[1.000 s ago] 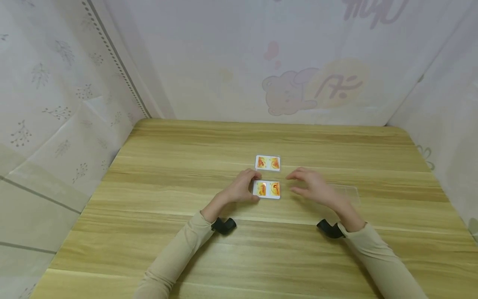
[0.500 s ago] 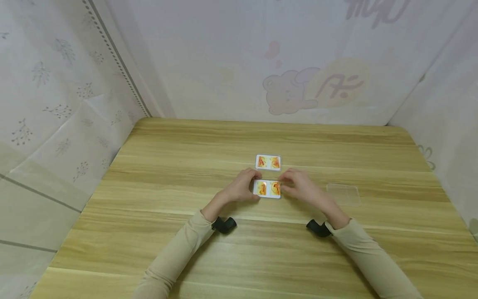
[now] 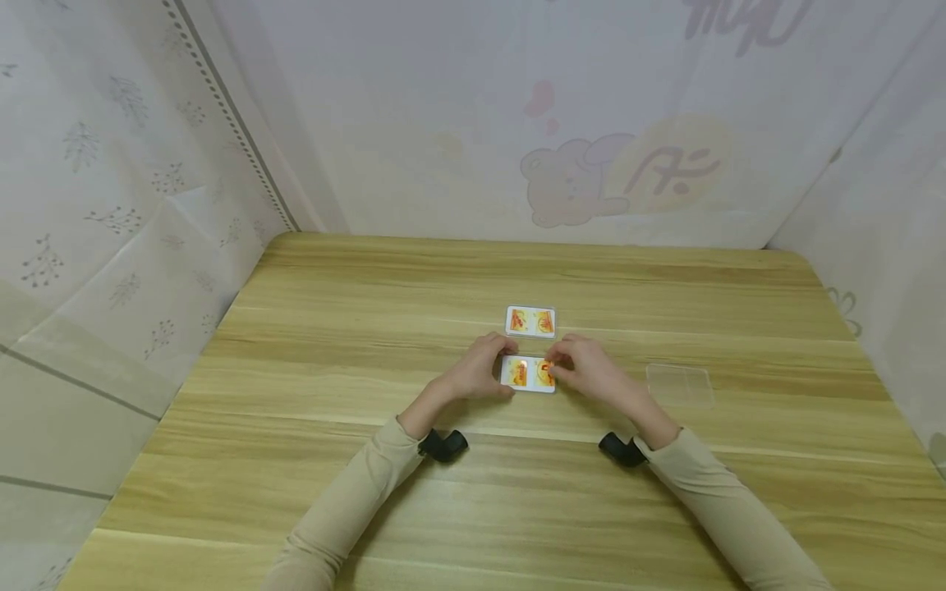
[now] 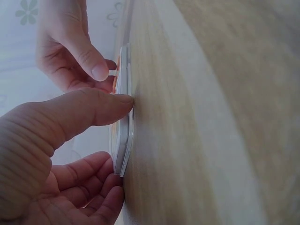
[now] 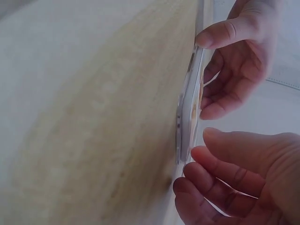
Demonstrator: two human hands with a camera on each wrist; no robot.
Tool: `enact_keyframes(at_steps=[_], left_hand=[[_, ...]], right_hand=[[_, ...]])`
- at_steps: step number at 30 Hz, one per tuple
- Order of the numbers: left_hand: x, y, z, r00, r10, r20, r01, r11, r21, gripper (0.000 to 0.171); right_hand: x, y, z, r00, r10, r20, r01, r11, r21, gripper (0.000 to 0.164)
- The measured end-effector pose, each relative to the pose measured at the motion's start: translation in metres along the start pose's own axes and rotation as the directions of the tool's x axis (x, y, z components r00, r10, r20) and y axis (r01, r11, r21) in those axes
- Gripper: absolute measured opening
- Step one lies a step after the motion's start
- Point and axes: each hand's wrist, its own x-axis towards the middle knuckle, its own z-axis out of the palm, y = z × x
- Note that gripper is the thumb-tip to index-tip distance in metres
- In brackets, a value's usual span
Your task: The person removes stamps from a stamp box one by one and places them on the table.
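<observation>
A white-edged stack of cards (image 3: pixel 528 374) with orange and yellow pictures lies in a shallow clear plastic case (image 5: pixel 179 126) on the table. My left hand (image 3: pixel 476 369) grips its left end, the thumb (image 4: pixel 110 108) along the near side and the fingers (image 4: pixel 89 183) at the far left corner. My right hand (image 3: pixel 587 365) is at the stack's right end, thumb and forefinger tips close over the top card with a gap between them. In the head view these fingertips cover that card's right edge. The right hand's other fingers (image 5: pixel 201 187) curl loosely beside the case.
Just beyond lies a second clear case of similar cards (image 3: pixel 530 322). To the right, a clear plastic lid (image 3: pixel 680 386) rests flat on the wooden table (image 3: pixel 473 509). Printed cloth (image 3: pixel 414 123) hangs along the back and sides.
My right hand has come leftwards from beside the stack to its right end, uncovering the clear lid. The left hand has kept its place on the stack.
</observation>
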Motion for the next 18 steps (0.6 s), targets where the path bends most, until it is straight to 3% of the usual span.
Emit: enact_keyframes(at_steps=[9,18], left_hand=[[0.0,0.0006,-0.0003,1.0,-0.02,0.008,0.021,1.0,-0.017,0.06],[0.0007,-0.0004,0.0005,1.0,-0.015,0.006,0.015,1.0,-0.023,0.06]], right_hand=[[0.0061,-0.0035,0.0022,1.0,0.021,-0.014,-0.021,0.999,-0.043,0.009],[0.008,-0.0084,0.0018,0.996,0.093,-0.006,-0.093,0.994,-0.062,0.005]])
